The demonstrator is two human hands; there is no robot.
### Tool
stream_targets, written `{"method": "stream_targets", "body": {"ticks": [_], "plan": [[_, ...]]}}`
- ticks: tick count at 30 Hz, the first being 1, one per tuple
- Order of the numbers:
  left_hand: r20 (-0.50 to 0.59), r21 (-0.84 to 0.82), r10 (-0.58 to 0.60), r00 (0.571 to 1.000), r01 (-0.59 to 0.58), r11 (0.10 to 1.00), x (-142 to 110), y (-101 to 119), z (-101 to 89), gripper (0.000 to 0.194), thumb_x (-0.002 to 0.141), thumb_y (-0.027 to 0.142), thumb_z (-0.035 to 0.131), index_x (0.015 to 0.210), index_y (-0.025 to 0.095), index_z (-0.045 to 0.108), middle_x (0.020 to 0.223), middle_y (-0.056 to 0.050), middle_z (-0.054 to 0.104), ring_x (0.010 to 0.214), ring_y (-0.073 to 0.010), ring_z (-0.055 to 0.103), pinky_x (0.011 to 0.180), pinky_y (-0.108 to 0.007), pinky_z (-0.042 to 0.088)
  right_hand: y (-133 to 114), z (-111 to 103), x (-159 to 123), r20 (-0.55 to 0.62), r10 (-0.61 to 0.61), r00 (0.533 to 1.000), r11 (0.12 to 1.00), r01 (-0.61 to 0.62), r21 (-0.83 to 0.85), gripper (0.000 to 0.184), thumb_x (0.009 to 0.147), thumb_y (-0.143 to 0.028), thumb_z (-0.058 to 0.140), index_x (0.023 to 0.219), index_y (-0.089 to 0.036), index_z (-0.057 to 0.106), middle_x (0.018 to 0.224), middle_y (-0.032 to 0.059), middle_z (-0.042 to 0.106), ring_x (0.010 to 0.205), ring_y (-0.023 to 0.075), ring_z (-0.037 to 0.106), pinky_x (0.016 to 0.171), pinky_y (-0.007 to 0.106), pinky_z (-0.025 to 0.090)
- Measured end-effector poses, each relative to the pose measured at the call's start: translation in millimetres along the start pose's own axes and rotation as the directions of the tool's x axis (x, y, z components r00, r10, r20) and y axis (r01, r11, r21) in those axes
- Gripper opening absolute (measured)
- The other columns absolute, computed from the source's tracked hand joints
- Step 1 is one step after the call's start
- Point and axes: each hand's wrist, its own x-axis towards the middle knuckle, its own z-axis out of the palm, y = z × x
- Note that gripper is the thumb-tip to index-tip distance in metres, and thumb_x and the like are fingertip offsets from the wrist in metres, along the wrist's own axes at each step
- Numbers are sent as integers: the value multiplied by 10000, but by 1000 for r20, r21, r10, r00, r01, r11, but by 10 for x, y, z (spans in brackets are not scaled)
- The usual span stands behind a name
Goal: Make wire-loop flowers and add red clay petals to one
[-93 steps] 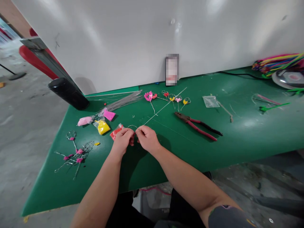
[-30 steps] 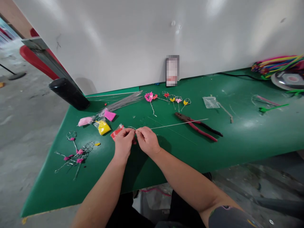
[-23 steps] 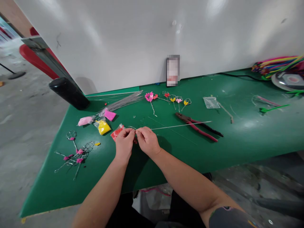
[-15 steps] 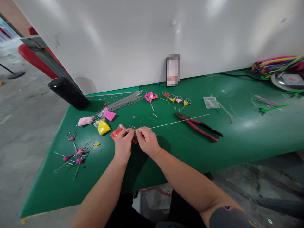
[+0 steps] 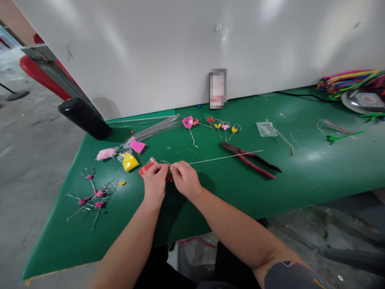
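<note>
My left hand [image 5: 155, 181] and my right hand [image 5: 185, 179] meet at the middle of the green table, fingertips pinching a thin steel wire [image 5: 225, 157]. The wire runs out to the right above the pliers and ends in a small loop [image 5: 165, 162] by my left fingers. Some red material [image 5: 169, 178] shows just below my fingers, partly hidden. A red plastic bag [image 5: 147, 167] lies next to my left hand.
Bags of yellow and pink material [image 5: 128, 161] lie left of my hands. Red-handled pliers [image 5: 249, 161], a bundle of wires [image 5: 153, 129], small wire flowers [image 5: 189, 122] and pink-wrapped wire frames [image 5: 93, 196] lie on the green table [image 5: 300, 168].
The long wire has swung from pointing up and right to nearly level, with its far end over the pliers. My hands still pinch it at the same spot.
</note>
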Motion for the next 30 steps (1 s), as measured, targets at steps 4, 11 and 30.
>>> {"method": "stream_targets", "body": {"ticks": [4, 11, 30], "plan": [[19, 11, 23, 1000, -23, 1000, -8, 11, -7, 102, 563, 223, 597, 530, 152, 531, 415, 57, 464, 404, -61, 431, 409, -186, 357, 1, 4, -5, 17, 17, 1000, 1000, -18, 23, 223, 843, -251, 390, 727, -217, 578, 749, 45, 634, 749, 154, 563, 729, 287, 457], [20, -41, -36, 999, 37, 998, -16, 12, 5, 127, 564, 246, 618, 546, 150, 536, 427, 52, 473, 412, -61, 432, 410, -187, 351, -1, 8, 10, 20, 41, 999, 997, -43, 68, 224, 839, -244, 402, 680, -212, 556, 720, 42, 630, 733, 151, 563, 717, 279, 463], [91, -98, 8, 996, 1, 995, -5, -41, 8, 109, 604, 240, 601, 605, 169, 518, 429, 73, 440, 373, -66, 403, 372, -195, 329, -110, 15, 88, 229, 553, 801, 664, -590, 459, 129, 744, -247, 477, 626, -204, 501, 482, -56, 508, 398, 87, 495, 388, 208, 419]]}}
